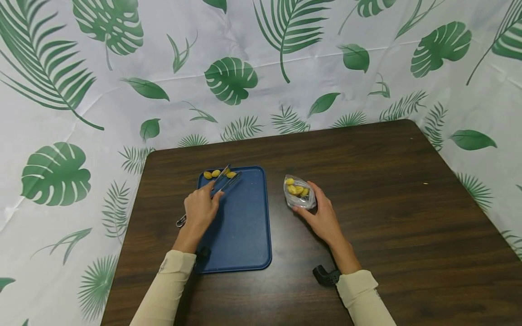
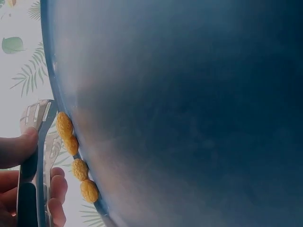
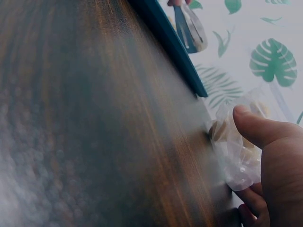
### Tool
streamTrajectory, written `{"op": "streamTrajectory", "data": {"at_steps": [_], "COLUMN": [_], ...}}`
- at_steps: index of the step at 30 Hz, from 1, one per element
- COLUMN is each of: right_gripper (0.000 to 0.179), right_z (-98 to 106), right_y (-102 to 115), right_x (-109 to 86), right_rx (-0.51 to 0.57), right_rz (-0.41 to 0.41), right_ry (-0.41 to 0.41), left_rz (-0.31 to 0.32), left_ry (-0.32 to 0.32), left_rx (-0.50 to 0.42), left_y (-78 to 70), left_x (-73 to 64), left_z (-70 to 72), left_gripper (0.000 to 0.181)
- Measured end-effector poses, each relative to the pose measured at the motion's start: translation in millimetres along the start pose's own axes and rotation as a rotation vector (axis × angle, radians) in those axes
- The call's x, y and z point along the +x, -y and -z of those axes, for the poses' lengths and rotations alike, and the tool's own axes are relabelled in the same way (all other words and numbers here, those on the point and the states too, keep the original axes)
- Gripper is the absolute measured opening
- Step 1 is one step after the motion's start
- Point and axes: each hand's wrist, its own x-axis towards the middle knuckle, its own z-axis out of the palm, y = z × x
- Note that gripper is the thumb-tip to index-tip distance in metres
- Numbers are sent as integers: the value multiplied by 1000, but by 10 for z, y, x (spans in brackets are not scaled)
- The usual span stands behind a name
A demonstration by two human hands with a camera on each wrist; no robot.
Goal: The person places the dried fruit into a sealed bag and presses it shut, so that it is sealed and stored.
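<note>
My left hand (image 1: 200,206) grips a pair of metal tongs (image 1: 233,179), their tips spread over the far end of a blue tray (image 1: 244,226). Several yellow, wrinkled oval pieces (image 2: 80,169) lie in a row along the tray's far rim, and the tongs overlap some of them in the head view. On the table right of the tray, my right hand (image 1: 325,222) holds a clear plastic bag (image 1: 303,203), thumb on the near side and fingers round the right side. The bag's mouth is open, and more yellow pieces (image 1: 299,190) show inside.
A dark wood table (image 1: 387,203) carries the tray and bag. A white cloth (image 1: 171,27) with green leaf prints hangs behind and beside it. A black wrist strap mount (image 1: 325,275) sits at my right wrist. A tiny pale speck (image 1: 425,183) lies far right.
</note>
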Motion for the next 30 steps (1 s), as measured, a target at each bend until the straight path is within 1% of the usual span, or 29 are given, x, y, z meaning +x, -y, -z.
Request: {"op": "streamTrajectory", "data": {"at_steps": [6, 11, 17, 22, 30], "right_gripper": [86, 86, 86, 86, 86], "right_z": [36, 40, 23, 22, 27], "right_y": [-7, -7, -19, -10, 13], "right_x": [-12, -11, -17, -28, -32], "right_rx": [-8, -9, -2, 2, 1], "right_rz": [8, 17, 22, 10, -2], "right_ry": [-4, 1, 2, -3, 6], "left_rz": [-2, 10, 19, 11, 13], "left_ry": [12, 30, 31, 16, -45], "left_rx": [10, 28, 30, 19, -32], "left_y": [-38, -41, -33, -31, -26], "left_x": [16, -14, -47, -66, -124], "left_z": [-13, -2, 25, 44, 128], "left_gripper": [43, 38, 34, 34, 33]}}
